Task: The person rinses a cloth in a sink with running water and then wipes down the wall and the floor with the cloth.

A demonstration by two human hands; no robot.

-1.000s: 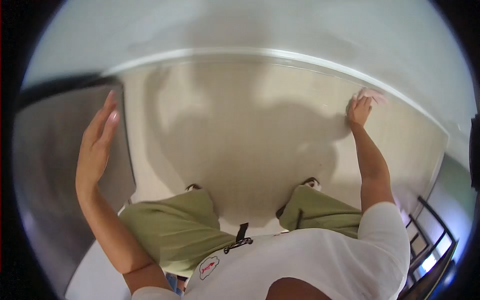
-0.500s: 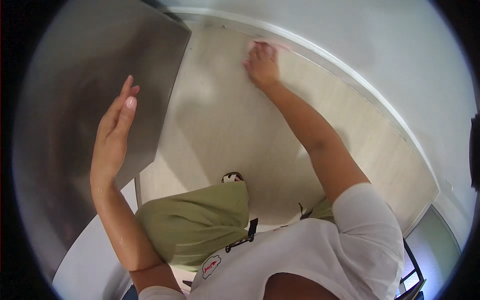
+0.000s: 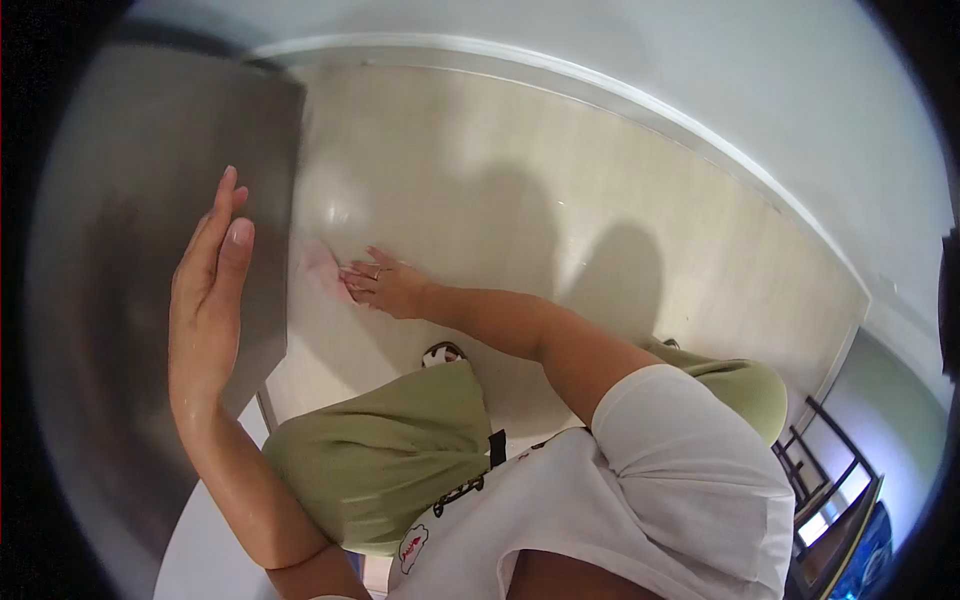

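Note:
Down on the pale floor (image 3: 450, 130), a pink cloth (image 3: 322, 270) lies partly under the fingers of my right hand (image 3: 392, 287). Those fingers press on its edge, with a ring on one of them. My left hand (image 3: 208, 290) is raised in front of the dark metal panel (image 3: 130, 330), its fingers stretched out and nothing in it. Whether it touches the panel I cannot tell. The left hand and forearm look wet.
A white skirting (image 3: 600, 85) curves along the wall at the far side. My sandalled foot (image 3: 443, 354) stands close to my right arm. A white rounded surface (image 3: 215, 530) is at lower left, and a dark-framed rack (image 3: 830, 470) at lower right.
My right hand has swept the pink cloth from beside the far wall toward me and left, close to the metal panel. My left hand stays raised, slightly further left in view.

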